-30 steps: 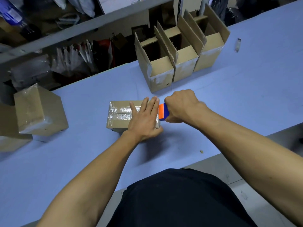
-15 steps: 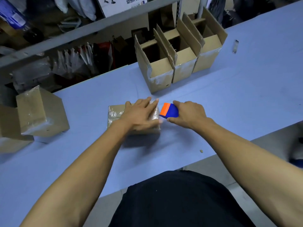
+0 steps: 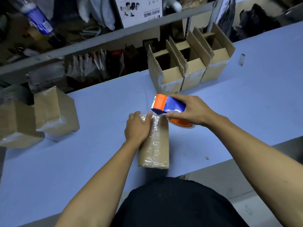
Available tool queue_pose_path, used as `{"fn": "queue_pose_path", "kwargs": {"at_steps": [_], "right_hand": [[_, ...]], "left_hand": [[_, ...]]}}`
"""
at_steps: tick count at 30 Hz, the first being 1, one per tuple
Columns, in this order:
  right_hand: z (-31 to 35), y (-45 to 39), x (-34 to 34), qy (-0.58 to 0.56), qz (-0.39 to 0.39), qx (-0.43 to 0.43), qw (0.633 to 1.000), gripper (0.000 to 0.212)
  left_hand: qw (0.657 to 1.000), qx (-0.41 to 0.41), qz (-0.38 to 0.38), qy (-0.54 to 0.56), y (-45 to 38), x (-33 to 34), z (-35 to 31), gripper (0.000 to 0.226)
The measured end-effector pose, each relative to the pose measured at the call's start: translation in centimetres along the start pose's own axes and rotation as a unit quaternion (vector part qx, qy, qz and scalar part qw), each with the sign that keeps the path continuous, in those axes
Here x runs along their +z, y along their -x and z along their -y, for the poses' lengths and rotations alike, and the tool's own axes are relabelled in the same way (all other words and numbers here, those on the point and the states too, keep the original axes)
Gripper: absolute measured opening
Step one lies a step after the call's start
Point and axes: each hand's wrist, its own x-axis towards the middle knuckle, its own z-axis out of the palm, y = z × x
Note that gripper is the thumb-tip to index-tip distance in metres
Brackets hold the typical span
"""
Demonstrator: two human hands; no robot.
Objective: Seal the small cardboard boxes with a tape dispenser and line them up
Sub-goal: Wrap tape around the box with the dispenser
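Observation:
A small closed cardboard box [image 3: 155,145] lies on the blue table [image 3: 98,104] in front of me, its long side pointing away from me, with clear tape along its top. My left hand [image 3: 136,128] rests on the box's far left part, fingers curled over its far end. My right hand [image 3: 191,110] grips an orange and blue tape dispenser [image 3: 167,105] just above the box's far right corner. Clear tape runs from the dispenser down to the box's far end.
Three open boxes [image 3: 188,66] stand in a row at the back of the table. Sealed boxes [image 3: 54,112] sit at the left edge. A cluttered shelf [image 3: 98,43] runs behind. A scrap of tape [image 3: 242,59] lies far right.
The box has been turned a quarter so its long side now points away from me. My right hand has lifted the dispenser from the box's right end to its far end.

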Motion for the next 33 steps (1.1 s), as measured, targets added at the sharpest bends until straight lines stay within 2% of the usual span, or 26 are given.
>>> {"fn": "queue_pose_path", "kwargs": {"at_steps": [2,3,5,6,7,10,13,17,19,23,27,30,33], "right_hand": [[0.7,-0.3,-0.4,0.019,0.003,-0.022,1.0,0.072],[1.1,-0.5,-0.6,0.025,0.003,-0.031,0.999,0.073],[1.7,-0.7,-0.9,0.034,0.002,-0.051,0.998,0.074],[2.0,-0.8,-1.0,0.038,0.003,-0.059,0.998,0.074],[2.2,-0.9,-1.0,0.043,0.004,-0.066,0.997,0.074],[2.5,-1.0,-1.1,0.059,0.003,-0.082,0.995,0.072],[2.7,-1.2,-0.9,0.053,-0.003,-0.079,0.995,0.072],[2.7,-1.5,-0.7,0.003,-0.005,-0.07,0.998,0.073],[2.8,-1.6,-0.8,0.002,-0.002,-0.069,0.998,0.073],[2.9,-1.6,-0.7,0.042,0.009,-0.075,0.996,0.075],[3.2,-1.8,-0.1,0.164,-0.018,-0.1,0.981,0.076],[3.5,-2.1,0.0,0.216,-0.008,-0.111,0.97,0.074],[3.2,-2.1,0.3,0.227,-0.002,-0.114,0.967,0.062]], "left_hand": [[0.987,0.023,-0.055,0.148,-0.3,-1.7,-0.9,0.04],[0.967,-0.001,-0.019,0.255,-0.7,-2.6,-1.5,0.038],[0.89,-0.066,0.143,0.428,-1.1,-4.7,-2.7,0.045],[0.864,-0.073,0.199,0.456,-1.2,-5.6,-3.1,0.046],[0.857,-0.066,0.226,0.458,-1.4,-6.1,-3.2,0.045],[0.868,-0.057,0.219,0.441,-1.8,-6.8,-3.1,0.037],[0.858,-0.062,0.229,0.456,-2.1,-7.2,-2.8,0.031],[0.817,-0.069,0.26,0.51,-2.5,-7.7,-2.6,0.02],[0.819,-0.056,0.266,0.505,-2.6,-7.9,-2.4,0.017],[0.852,-0.046,0.248,0.459,-3.0,-7.6,-2.3,0.018],[0.886,-0.015,0.225,0.405,-3.4,-6.8,-1.8,0.012],[0.895,-0.019,0.201,0.398,-3.4,-6.3,-1.6,0.013],[0.898,-0.037,0.157,0.409,-3.6,-5.7,-1.5,0.012]]}}
